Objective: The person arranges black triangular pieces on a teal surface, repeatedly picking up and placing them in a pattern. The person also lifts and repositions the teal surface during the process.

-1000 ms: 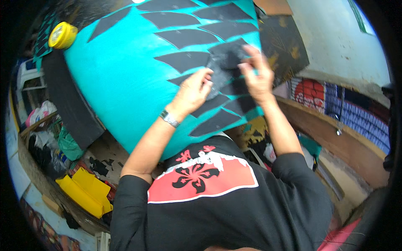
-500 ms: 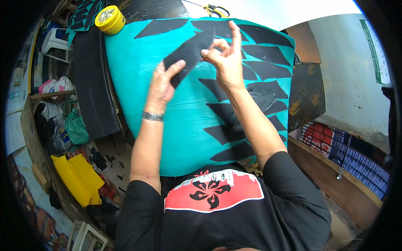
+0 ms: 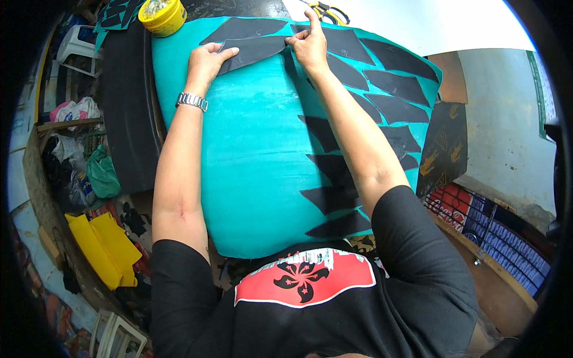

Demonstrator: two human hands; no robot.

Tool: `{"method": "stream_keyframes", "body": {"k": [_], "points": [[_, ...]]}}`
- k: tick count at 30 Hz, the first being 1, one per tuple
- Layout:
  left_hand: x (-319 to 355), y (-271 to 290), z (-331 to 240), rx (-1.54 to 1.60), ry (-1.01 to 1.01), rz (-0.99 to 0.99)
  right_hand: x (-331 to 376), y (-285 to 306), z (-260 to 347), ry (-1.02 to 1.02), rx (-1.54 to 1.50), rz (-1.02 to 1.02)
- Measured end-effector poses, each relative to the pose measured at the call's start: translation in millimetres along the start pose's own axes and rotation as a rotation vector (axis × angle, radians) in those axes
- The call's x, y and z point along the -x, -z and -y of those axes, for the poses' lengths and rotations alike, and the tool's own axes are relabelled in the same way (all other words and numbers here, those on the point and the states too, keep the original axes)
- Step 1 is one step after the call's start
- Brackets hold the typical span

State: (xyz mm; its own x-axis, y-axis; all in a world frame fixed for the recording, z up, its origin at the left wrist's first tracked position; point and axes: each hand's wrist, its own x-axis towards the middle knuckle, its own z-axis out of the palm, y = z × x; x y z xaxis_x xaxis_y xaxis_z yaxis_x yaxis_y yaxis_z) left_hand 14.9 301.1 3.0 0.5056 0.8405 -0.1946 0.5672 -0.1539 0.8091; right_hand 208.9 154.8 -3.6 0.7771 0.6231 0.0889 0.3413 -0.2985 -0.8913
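Spread across the middle of the view: a large teal foam sheet (image 3: 256, 173), rounded at its near edge and reaching from the black shirt with a red-and-white printed panel (image 3: 304, 283) up to the far end of the work surface. Along its right side and top edge: many black, pointed, blade-shaped cut-outs (image 3: 388, 107) stuck on in rows. To the left of the teal sheet, touching its edge: a long black foam slab (image 3: 125, 113). Further left and lower: a folded bright yellow sheet (image 3: 107, 247) among clutter on the floor. Near the top of the teal sheet, just under another stuck-on piece: one black curved pointed foam piece (image 3: 250, 51), lying flat on the teal surface and pinned at both ends. On its left end: the left hand (image 3: 206, 59), silver metal watch (image 3: 191, 101) at the wrist, palm down, fingers spread narrowly and pressing the piece flat. On its right end: the right hand (image 3: 309, 45), fingertips pinching the piece's edge against the sheet, index finger stretched upward. At the top left corner, just beyond the teal sheet: a round yellow tin with open top (image 3: 162, 14). At the top edge, near the right index finger: yellow-handled scissors (image 3: 327, 10), partly cut off.
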Motion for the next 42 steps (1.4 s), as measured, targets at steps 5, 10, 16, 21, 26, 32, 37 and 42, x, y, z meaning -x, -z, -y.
{"method": "stream_keyframes", "body": {"k": [5,10,16,21,26,32,37,42], "points": [[24.2,6.2,-17.4,0.808,-0.003,0.208,14.0,14.0,12.2,0.007,-0.289,-0.06],[73.0,-23.4,-27.6,1.466,-0.015,0.184,70.7,28.3,51.2,-0.025,-0.718,0.408],[91.4,-54.4,-26.5,1.607,0.251,0.132,65.1,34.8,48.0,-0.228,-0.623,0.371],[73.2,-37.5,-19.0,1.111,0.175,-0.045,12.2,31.6,22.7,-0.135,-0.472,0.348],[66.4,-45.3,-20.5,1.096,0.218,-0.063,-6.0,17.9,17.3,-0.174,-0.675,0.263],[70.6,-55.1,-26.8,1.327,0.191,-0.083,21.9,16.7,15.5,-0.303,-0.587,0.313],[73.6,-51.3,-27.8,1.061,0.183,-0.128,0.8,17.5,6.1,-0.081,-0.448,0.193],[71.6,-48.9,-27.6,0.902,0.197,-0.129,-37.1,0.4,-11.6,0.172,-0.122,0.088]]}}
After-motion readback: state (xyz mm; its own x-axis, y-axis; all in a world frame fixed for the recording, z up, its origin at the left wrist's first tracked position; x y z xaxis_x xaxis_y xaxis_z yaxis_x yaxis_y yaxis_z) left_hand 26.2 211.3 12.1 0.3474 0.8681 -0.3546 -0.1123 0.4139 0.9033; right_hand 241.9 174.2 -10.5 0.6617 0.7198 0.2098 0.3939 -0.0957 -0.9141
